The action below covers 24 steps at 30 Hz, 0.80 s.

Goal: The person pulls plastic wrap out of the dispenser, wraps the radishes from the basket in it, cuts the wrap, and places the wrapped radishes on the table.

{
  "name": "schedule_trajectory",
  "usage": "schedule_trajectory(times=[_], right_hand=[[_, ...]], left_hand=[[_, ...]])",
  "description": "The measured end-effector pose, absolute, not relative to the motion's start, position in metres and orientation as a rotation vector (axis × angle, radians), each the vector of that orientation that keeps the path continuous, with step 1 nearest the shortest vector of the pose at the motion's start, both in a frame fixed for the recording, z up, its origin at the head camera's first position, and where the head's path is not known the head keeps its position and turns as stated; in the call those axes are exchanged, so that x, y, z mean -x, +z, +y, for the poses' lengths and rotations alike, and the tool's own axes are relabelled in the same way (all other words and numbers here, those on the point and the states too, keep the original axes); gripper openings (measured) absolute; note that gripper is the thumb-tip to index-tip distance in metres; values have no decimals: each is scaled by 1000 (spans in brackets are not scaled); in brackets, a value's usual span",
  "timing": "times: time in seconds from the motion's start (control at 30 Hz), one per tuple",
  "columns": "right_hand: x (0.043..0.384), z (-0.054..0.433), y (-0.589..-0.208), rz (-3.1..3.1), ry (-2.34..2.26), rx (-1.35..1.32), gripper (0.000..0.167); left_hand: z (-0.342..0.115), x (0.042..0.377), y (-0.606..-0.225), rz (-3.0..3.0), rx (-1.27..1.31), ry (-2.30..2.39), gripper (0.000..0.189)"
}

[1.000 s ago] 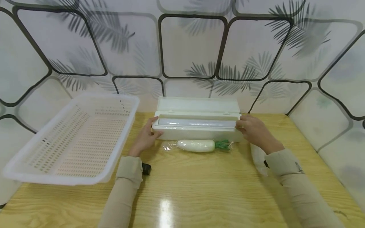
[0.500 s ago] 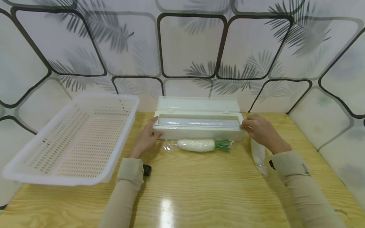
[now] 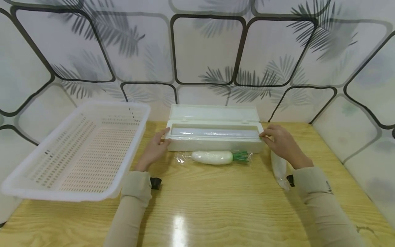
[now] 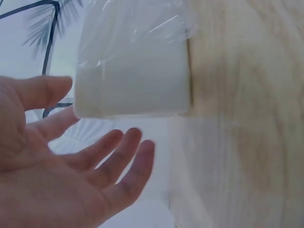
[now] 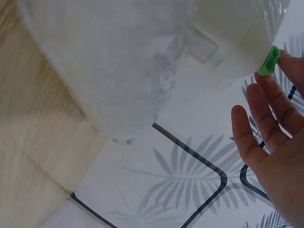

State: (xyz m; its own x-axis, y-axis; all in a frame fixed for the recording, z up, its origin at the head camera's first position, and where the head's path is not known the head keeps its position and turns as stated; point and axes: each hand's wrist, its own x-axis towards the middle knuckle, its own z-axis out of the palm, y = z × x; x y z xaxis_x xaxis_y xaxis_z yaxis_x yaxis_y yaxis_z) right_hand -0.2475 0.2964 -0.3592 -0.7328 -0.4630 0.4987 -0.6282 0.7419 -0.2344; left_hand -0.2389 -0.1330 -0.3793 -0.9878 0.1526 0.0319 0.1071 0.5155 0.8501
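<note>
A white cling film dispenser (image 3: 216, 144) stands on the table with its lid (image 3: 214, 113) raised, a film roll (image 3: 213, 132) lying inside. At its right end, my right hand (image 3: 280, 142) pinches a small green slide cutter (image 5: 270, 60) between thumb and forefinger, other fingers loosely bent. My left hand (image 3: 152, 149) is at the left end, its fingers spread and relaxed around the corner, gripping nothing. Loose film (image 4: 137, 28) hangs over the dispenser's front in the left wrist view. Before the dispenser lies a white radish (image 3: 213, 157) with green stalks, in clear film.
A large white perforated basket (image 3: 118, 181) stands on the left. Another film-wrapped white item (image 3: 279, 169) lies under the right forearm and looms large in the right wrist view. A patterned wall (image 3: 206, 51) rises behind the wooden table (image 3: 222, 209).
My right hand has moved right, to the dispenser's right end. My left hand has drawn slightly left, loosening from the dispenser's corner. The radish has stayed put.
</note>
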Motion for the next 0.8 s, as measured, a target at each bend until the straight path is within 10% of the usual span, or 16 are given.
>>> schedule_trajectory(times=[0.8], right_hand=[[249,283,-362,-2433,417,-945,14]], left_hand=[[-117,238,-357,3224,-597,935,16]])
